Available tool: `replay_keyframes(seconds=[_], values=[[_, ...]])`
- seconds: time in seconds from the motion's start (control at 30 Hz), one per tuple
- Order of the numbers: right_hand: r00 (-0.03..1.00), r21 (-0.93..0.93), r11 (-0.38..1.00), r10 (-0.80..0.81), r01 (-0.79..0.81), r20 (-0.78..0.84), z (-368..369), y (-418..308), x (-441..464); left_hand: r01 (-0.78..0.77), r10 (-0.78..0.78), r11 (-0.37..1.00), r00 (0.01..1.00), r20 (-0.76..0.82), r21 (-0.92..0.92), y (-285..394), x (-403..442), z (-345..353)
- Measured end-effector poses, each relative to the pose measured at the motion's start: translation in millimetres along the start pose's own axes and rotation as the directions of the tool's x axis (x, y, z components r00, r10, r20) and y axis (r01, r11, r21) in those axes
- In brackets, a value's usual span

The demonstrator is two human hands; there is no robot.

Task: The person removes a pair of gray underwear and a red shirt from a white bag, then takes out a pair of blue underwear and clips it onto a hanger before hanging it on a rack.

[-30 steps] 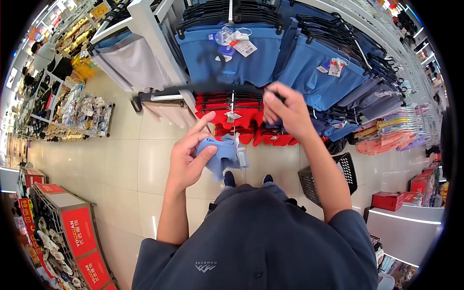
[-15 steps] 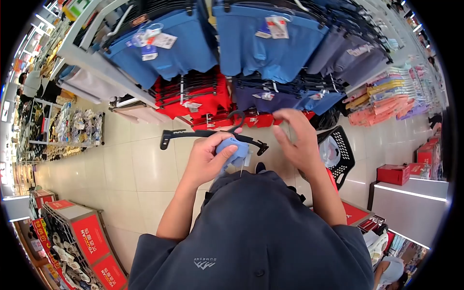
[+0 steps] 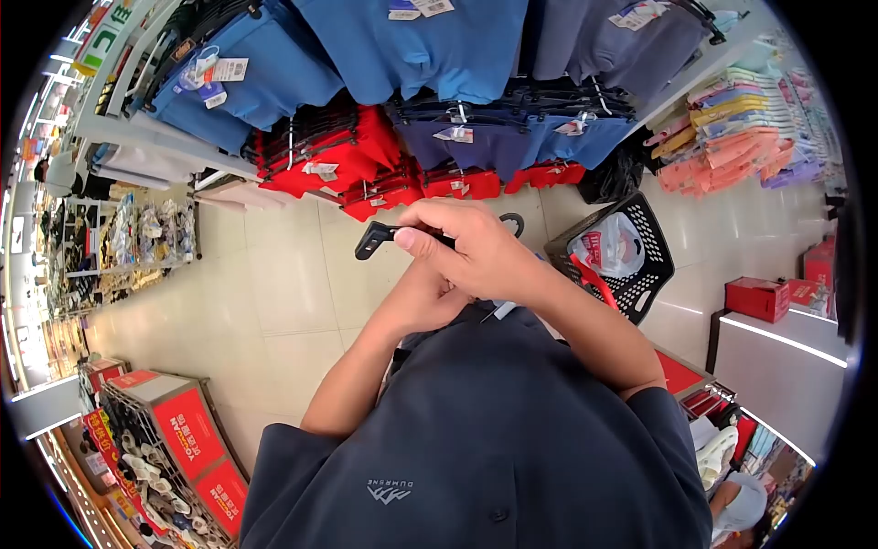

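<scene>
My right hand [image 3: 480, 242] is wrapped round a black clip hanger [image 3: 370, 240], its thumb lying along the bar. One clip end sticks out to the left of the fingers, and the hook [image 3: 515, 222] shows behind the knuckles on the right. Just below, my left hand [image 3: 425, 300] is closed, its fingers partly covered by the right hand. What the left fingers grip is hidden. A white tag [image 3: 501, 311] shows beside the hands, close to the front of the dark shirt [image 3: 439, 421].
Racks of blue shorts [image 3: 412, 46] and red garments [image 3: 329, 151] stand ahead. A black shopping basket [image 3: 654, 242] holding a plastic bag [image 3: 613, 247] sits on the floor at right. Red-panelled shoe display [image 3: 187, 430] at lower left; red boxes [image 3: 757, 299] on a counter at right.
My right hand has come in from the right and taken hold of the hanger. My left hand has moved down off the bar, and the blue cloth it pinched is now out of sight.
</scene>
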State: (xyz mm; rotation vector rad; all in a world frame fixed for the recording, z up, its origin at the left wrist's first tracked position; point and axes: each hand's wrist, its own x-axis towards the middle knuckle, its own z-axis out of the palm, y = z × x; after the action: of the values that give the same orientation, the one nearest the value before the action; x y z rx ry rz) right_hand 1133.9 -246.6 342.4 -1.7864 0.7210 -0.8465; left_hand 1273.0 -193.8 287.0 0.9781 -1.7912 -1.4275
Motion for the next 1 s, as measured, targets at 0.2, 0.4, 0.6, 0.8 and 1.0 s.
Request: replay_keyframes(seconds=[0.2, 0.4, 0.6, 0.8, 1.0], values=[[0.988, 0.058, 0.986, -0.154, 0.155, -0.018, 8.0, -6.4, 1.8, -0.082, 0.083, 0.987, 0.997, 0.003, 0.138, 2.7, -10.2, -3.7], [0.99, 0.101, 0.987, -0.121, 0.128, -0.067, 25.8, -1.5, 15.9, -0.011, 0.012, 1.0, 0.998, -0.057, 0.021, 19.2, -19.4, -17.3], [0.95, 0.131, 0.989, -0.026, 0.07, -0.31, 6.9, 2.2, 8.8, 0.23, -0.227, 0.973, 0.97, -0.093, 0.028, 23.4, -44.3, -55.6], [0.965, 0.084, 0.996, 0.046, -0.025, -0.259, 23.1, 26.5, -23.4, 0.281, -0.303, 0.951, 0.929, -0.212, -0.131, 12.3, -65.2, -69.4], [0.965, 0.127, 0.992, 0.024, 0.01, -0.262, 35.5, 27.6, -22.6, 0.294, -0.315, 0.948, 0.921, -0.229, -0.122, 13.0, -62.1, -72.7]])
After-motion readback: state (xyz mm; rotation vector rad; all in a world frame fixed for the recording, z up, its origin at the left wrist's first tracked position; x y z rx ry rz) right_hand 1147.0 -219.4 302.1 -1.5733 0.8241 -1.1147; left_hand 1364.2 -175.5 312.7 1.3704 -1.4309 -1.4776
